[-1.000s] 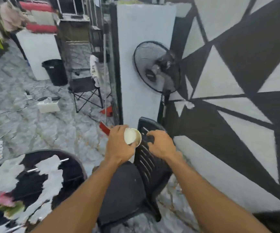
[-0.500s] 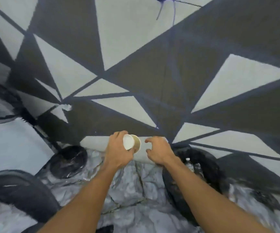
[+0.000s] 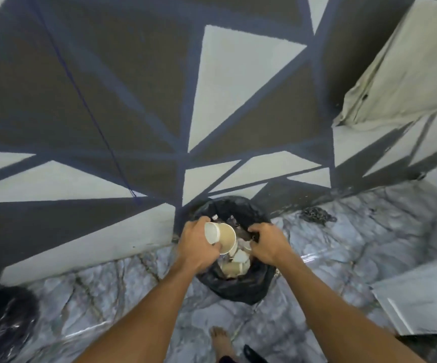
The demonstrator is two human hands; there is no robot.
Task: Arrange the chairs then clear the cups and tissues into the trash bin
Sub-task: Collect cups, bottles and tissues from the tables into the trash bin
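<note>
- Head view: the left hand (image 3: 196,247) curls round two nested white paper cups (image 3: 221,237), tan inside, with their mouths tipped to the right. It holds them directly above the mouth of the round trash bin lined with black plastic (image 3: 239,293).
- The bin stands on the grey marbled floor (image 3: 343,258), close against the wall painted in dark and pale triangles (image 3: 133,100).
- The right hand (image 3: 267,244) has its fingers curled over the bin's right rim. It seems to pinch the liner there, and we take this as holding the mouth open.
- Discarded pale cups (image 3: 235,263) already lie inside, piled close to the top.
- We see the high pile as the main risk: cups let go from here could land on it and roll over the rim onto the floor.
- If the thin liner slips from the right hand, the mouth may sag and catch the cups.
- We cannot tell whether the held cups hold dregs, which would spill at this tilt.
</note>
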